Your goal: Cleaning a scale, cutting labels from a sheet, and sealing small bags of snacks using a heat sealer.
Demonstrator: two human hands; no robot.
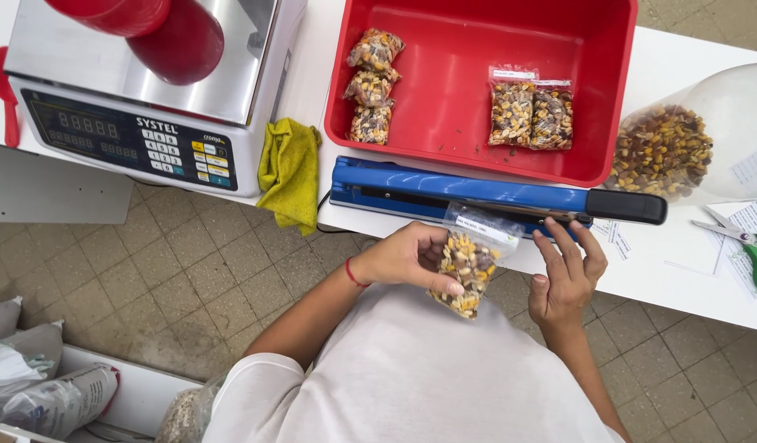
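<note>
Sealing the mixed-grain pouch [468,262]
Your left hand [407,258] fingers grip it; right hand [567,275], fingers loose, rests by the blue heat sealer [477,193]: feed its mouth in.

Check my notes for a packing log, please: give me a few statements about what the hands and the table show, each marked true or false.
1. The left hand holds a small clear bag of mixed grain. True.
2. The right hand grips the scissors. False: the scissors lie untouched at the table's right edge; the right hand is open by the blue sealer.
3. The red bin holds filled bags. True: three at its left, two near the middle.
4. The yellow cloth lies inside the red bin. False: it hangs over the table edge between the scale and the sealer.
5. The bag's top points toward the sealer. True.
</note>
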